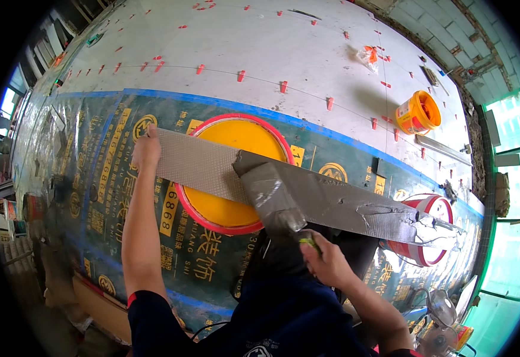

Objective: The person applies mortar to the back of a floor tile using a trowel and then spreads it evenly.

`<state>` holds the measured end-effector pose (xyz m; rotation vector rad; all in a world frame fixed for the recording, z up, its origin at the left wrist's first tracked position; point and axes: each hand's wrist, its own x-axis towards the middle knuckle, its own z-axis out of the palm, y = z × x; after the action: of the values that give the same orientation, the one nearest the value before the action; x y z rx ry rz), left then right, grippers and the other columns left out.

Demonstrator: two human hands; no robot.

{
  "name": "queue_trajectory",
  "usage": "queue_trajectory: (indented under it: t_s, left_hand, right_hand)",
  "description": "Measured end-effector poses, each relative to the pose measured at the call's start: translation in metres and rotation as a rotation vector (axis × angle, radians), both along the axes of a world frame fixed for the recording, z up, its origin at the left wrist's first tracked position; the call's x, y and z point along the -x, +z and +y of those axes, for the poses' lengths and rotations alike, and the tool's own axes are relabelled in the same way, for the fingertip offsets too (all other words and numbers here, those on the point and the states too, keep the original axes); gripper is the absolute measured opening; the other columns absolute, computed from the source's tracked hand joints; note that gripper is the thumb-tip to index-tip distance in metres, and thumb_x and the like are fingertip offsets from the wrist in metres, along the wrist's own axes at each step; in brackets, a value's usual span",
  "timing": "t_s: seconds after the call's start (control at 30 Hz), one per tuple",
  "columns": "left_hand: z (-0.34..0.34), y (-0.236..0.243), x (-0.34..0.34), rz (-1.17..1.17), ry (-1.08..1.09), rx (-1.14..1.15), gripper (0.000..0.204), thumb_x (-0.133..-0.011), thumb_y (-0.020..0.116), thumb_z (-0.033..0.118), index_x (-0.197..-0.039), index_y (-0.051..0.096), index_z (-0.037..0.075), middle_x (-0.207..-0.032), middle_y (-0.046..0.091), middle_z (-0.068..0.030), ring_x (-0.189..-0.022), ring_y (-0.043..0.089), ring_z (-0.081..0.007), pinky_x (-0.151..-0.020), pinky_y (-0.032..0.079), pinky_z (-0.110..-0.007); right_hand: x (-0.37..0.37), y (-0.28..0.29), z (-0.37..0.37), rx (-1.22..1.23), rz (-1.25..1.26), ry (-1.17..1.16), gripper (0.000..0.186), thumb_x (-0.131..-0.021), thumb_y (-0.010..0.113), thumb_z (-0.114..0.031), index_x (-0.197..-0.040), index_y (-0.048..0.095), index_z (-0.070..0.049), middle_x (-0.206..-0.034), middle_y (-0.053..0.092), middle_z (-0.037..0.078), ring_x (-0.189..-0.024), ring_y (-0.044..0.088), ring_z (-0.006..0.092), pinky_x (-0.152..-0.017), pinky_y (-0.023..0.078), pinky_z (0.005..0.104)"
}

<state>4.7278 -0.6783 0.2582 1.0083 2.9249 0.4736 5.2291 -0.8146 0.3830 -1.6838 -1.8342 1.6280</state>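
Observation:
A long, narrow tile strip [197, 162] lies with its textured back up across a round yellow lid [242, 132] with a red rim. My left hand [147, 149] grips its left end, fingers closed round the edge. My right hand [329, 262] is closed on the green and black handle of a wide putty knife [275, 193], whose smeared blade lies on the strip near its middle. Dark grey paste [331, 199] covers the strip from the blade to the right, wet and uneven at the far right end. The left part is bare of paste.
A red and white bucket [435, 207] is under the strip's right end. Beyond, a yellow bucket [417, 114] holds red pieces, beside a metal bar [444, 149]. Red wedges [241, 76] dot the pale tiled floor. Green printed sheeting [111, 220] covers the near floor; a fan [441, 306] stands lower right.

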Motion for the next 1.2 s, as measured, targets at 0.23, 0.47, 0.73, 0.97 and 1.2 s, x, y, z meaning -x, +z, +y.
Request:
queue_trajectory:
  t_s: [0.23,0.47,0.73,0.97,1.2]
  left_hand:
    - [0.01,0.02,-0.012,-0.237,0.001,0.112,0.078,-0.101,0.025,0.064,-0.1,0.069,0.0,-0.089,0.07,-0.0167,-0.078,0.067,-0.0327,-0.065,0.052,-0.047]
    - [0.011,0.012,0.003,-0.487,-0.084,0.025,0.075,-0.102,0.032,0.061,-0.107,0.066,-0.005,-0.089,0.067,-0.0201,-0.082,0.066,-0.031,-0.071,0.051,-0.046]
    - [0.008,0.04,0.002,-0.736,-0.018,0.07,0.072,-0.101,0.042,0.058,-0.125,0.058,-0.007,-0.103,0.066,-0.0205,-0.095,0.064,-0.0326,-0.079,0.049,-0.044]
    - [0.017,0.011,0.012,-0.596,-0.056,0.014,0.091,-0.092,0.046,0.072,-0.139,0.051,-0.006,-0.141,0.053,-0.026,-0.133,0.05,-0.0354,-0.106,0.041,-0.045]
    - [0.006,-0.082,0.114,-0.854,-0.128,-0.224,0.071,-0.097,0.05,0.06,-0.141,0.054,0.004,-0.14,0.055,-0.0146,-0.127,0.052,-0.0266,-0.106,0.041,-0.043]
  right_hand:
    - [0.053,0.012,0.007,-0.01,0.099,0.278,0.049,-0.099,0.059,-0.032,-0.129,0.052,0.006,-0.088,0.066,0.03,-0.086,0.066,0.046,-0.075,0.053,0.0465]
    - [0.09,0.013,0.049,-0.335,0.063,0.361,0.046,-0.097,0.061,-0.03,-0.123,0.055,0.007,-0.082,0.066,0.03,-0.079,0.066,0.0458,-0.071,0.053,0.0491]
    - [0.112,-0.007,0.022,-0.241,0.024,0.489,0.051,-0.096,0.062,-0.031,-0.13,0.05,0.005,-0.087,0.066,0.029,-0.083,0.066,0.0461,-0.073,0.053,0.0502]
    - [0.055,0.046,0.027,-0.191,0.148,0.217,0.039,-0.098,0.06,-0.031,-0.117,0.059,0.003,-0.086,0.065,0.027,-0.079,0.063,0.0473,-0.07,0.052,0.0437]
    - [-0.086,0.069,-0.005,0.003,0.052,-0.35,0.047,-0.1,0.056,-0.048,-0.098,0.056,0.0,-0.062,0.055,0.003,-0.057,0.053,0.0099,-0.053,0.042,0.0289]
